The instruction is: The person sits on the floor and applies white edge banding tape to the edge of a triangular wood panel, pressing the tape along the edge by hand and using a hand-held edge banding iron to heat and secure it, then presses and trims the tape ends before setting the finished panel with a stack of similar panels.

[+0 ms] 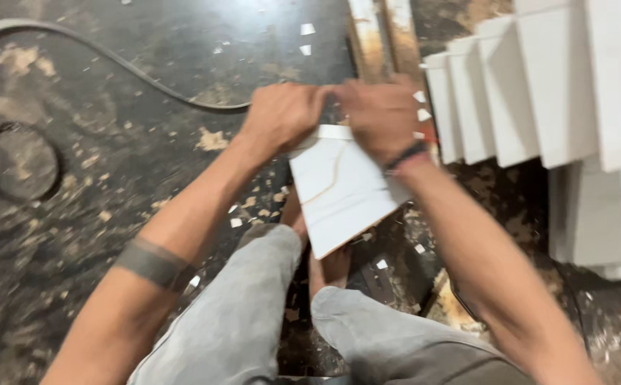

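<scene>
A white tile [339, 192] with a thin brown vein stands tilted between my knees, its lower edge near my bare feet. My left hand [282, 114] is closed on the tile's upper left corner. My right hand [382, 117], with a dark band at the wrist, is closed on its top edge just beside the left hand. Both hands are blurred, so whether they also hold a small tool is unclear.
White tiles [524, 93] lean in a fanned row at the upper right, with more stacked below [603, 221]. A dark hose [110, 60] curves over the dusty, chip-strewn floor at the left. Wooden strips [382, 36] lie beyond my hands.
</scene>
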Motion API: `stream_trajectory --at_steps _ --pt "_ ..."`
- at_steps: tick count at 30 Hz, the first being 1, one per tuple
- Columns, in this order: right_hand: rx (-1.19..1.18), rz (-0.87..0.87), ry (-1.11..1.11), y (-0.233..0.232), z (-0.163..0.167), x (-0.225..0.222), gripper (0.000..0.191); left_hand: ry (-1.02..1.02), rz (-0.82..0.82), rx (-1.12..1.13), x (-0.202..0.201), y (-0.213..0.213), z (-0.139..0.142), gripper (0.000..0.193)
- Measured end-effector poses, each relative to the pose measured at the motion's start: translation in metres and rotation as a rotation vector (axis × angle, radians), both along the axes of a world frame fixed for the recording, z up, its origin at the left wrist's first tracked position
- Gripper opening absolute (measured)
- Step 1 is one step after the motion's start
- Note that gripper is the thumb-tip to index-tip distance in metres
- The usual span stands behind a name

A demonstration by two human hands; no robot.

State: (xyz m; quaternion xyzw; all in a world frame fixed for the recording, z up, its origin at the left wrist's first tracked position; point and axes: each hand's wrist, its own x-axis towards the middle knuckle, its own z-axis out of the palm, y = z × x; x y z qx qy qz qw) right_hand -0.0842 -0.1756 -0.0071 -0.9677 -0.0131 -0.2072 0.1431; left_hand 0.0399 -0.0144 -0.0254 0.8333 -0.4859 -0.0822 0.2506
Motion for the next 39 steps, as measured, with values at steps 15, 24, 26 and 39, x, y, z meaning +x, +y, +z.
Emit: stream_trajectory --at_steps 15,24,26,39 --pt "1.16 -0.558 0.375 -0.046 -0.016 -0.01 0.071 0.288 0.103 0.098 0.003 0.005 0.016 0.057" --pt "1.398 -0.684 0.408 -0.06 -0.023 -0.053 0.041 0.173 0.108 0.083 0.005 0.005 0.011 0.055" --pt "1.235 -0.766 0.465 -0.057 -0.017 -0.076 0.031 0.189 0.121 0.087 0.005 0.005 0.011 0.055" --pt "0.259 -0.666 0.263 -0.023 0.013 -0.104 0.014 0.199 0.134 0.082 0.006 0.005 0.011 0.055"
